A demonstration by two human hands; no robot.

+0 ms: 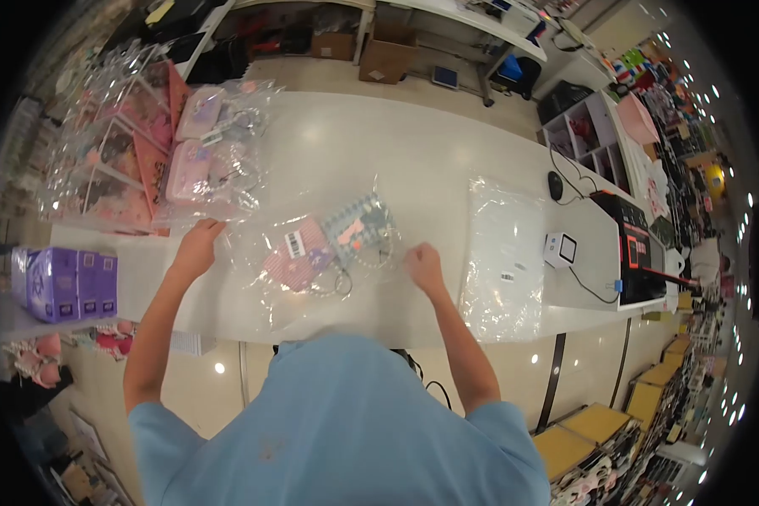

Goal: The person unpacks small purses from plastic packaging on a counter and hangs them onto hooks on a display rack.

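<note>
On the white table lies a clear plastic bag (299, 308), with a pink striped pouch (299, 255) and a blue-green checked pouch (358, 229) in it, each with a beaded strap. My left hand (197, 250) is closed at the bag's left side, its fingertips pinching what looks like the clear film. At the right side of the bag, my right hand (424, 268) is curled closed; what its fingers hold, if anything, is too small to tell. Bagged pink cases (196, 169) lie beyond my left hand.
Flat clear bags (504, 261) lie right of my right hand. Purple boxes (63, 284) stand at the left edge, near packed pink folders (122, 160). Farther right are a small white device (560, 250), a black mouse (555, 185) and a black-and-red machine (637, 249) with cables.
</note>
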